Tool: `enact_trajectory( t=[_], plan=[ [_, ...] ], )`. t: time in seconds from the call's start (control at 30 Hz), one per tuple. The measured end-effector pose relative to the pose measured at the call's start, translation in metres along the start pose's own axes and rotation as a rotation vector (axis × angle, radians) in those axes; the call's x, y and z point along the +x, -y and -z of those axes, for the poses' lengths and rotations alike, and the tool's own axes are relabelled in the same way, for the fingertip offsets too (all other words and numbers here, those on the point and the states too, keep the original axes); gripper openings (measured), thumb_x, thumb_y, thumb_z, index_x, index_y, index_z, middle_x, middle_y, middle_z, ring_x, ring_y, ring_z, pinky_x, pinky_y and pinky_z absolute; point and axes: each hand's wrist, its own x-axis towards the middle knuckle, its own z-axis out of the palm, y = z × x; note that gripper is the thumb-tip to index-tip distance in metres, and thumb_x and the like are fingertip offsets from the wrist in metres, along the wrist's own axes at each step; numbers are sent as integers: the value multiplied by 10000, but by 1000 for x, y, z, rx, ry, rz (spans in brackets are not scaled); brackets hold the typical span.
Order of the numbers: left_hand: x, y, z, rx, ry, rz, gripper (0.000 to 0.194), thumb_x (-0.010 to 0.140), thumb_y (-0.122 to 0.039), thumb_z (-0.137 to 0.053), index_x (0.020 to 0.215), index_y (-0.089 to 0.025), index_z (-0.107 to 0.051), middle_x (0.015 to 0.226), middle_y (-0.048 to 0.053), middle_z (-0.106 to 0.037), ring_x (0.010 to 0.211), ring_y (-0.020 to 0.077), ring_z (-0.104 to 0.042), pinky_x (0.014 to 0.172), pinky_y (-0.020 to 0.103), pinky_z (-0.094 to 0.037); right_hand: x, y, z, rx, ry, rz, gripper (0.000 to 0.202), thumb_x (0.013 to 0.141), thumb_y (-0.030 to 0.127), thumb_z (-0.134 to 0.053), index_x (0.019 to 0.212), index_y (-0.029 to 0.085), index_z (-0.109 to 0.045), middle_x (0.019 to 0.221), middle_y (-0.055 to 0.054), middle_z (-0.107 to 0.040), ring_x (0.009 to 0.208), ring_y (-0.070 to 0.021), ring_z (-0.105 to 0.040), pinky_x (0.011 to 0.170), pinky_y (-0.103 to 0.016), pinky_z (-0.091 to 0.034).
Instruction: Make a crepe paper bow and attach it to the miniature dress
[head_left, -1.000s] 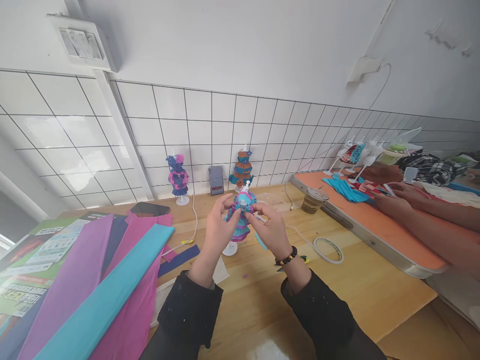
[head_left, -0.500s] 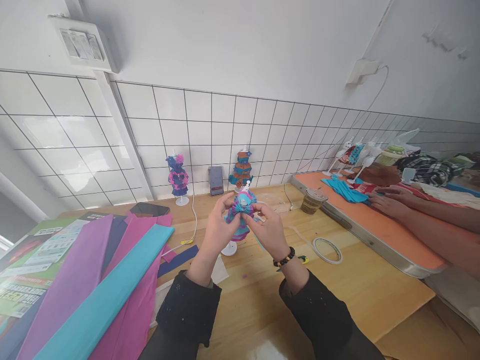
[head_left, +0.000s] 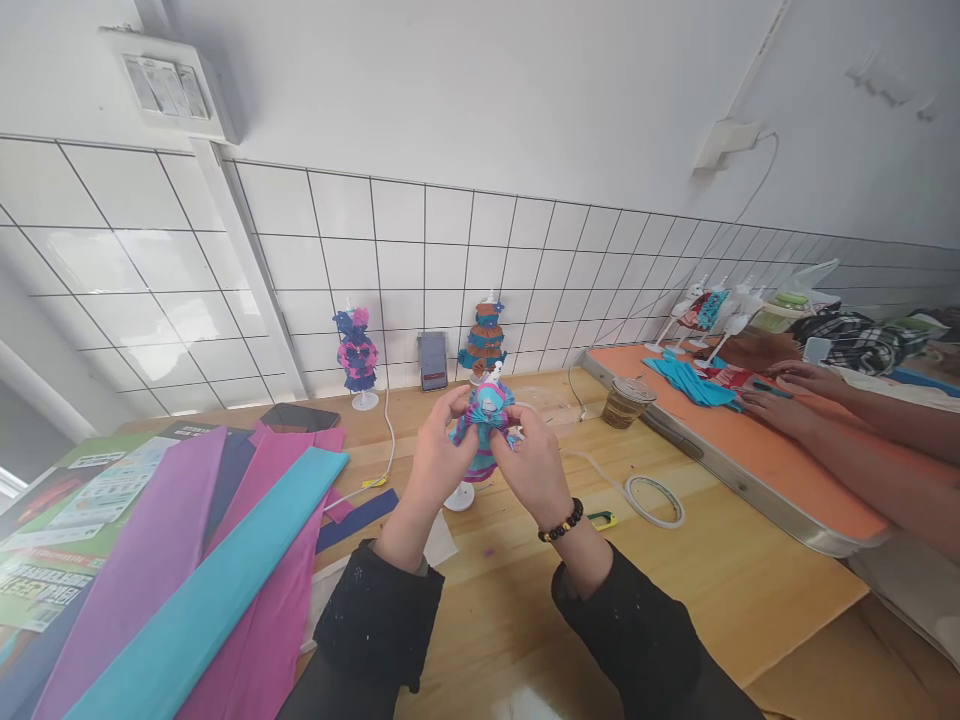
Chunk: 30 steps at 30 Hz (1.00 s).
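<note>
A small mannequin figure [head_left: 486, 408] in a teal, purple and pink paper dress stands on a white round base [head_left: 458, 496] on the wooden table [head_left: 720, 580]. My left hand [head_left: 437, 462] grips the dress from the left. My right hand [head_left: 532, 465], with a dark bead bracelet at the wrist, pinches the paper at the figure's waist from the right. Fingers of both hands cover the middle of the dress.
Long crepe paper sheets, purple [head_left: 142, 560], teal [head_left: 217, 590] and pink [head_left: 270, 610], lie at the left. A tape roll [head_left: 656, 500], a cup [head_left: 625, 402], two dressed figures [head_left: 357, 355] [head_left: 484, 340] and a phone [head_left: 432, 360] stand behind. Another person's hands [head_left: 780, 400] work on an orange board [head_left: 757, 460] at the right.
My right hand has closed in toward the figure, fingers now pressed against the dress. The other person's hands have shifted slightly on the orange board.
</note>
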Motion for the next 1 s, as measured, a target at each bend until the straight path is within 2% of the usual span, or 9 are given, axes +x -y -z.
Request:
enact_trajectory(
  t=[0.37,0.73,1.0],
  plan=[
    [0,1,-1,-7,-6,-9,454,720,-88,-508,1149,-229,-451,990,41,-597,959,158,-558,881,343,-417,-3,1,5,-103,-5,132,149,767,207,-495,913,192,-524,825,-64,-595,796,-219,-539,720,-357,-420],
    [0,2,-1,-7,-20,-7,447,721,-87,-508,1143,-224,-455,987,39,-600,958,159,-559,886,347,-415,-2,0,3,-135,-9,148,187,746,145,-475,926,185,-507,848,-70,-593,818,-226,-537,735,-368,-420],
    [1,1,0,-15,0,-5,475,705,-78,-512,1152,-229,-453,1011,44,-592,979,170,-550,892,359,-411,-2,2,3,-115,-2,125,187,750,221,-513,935,191,-514,861,-75,-594,808,-229,-541,719,-367,-429]
  ],
)
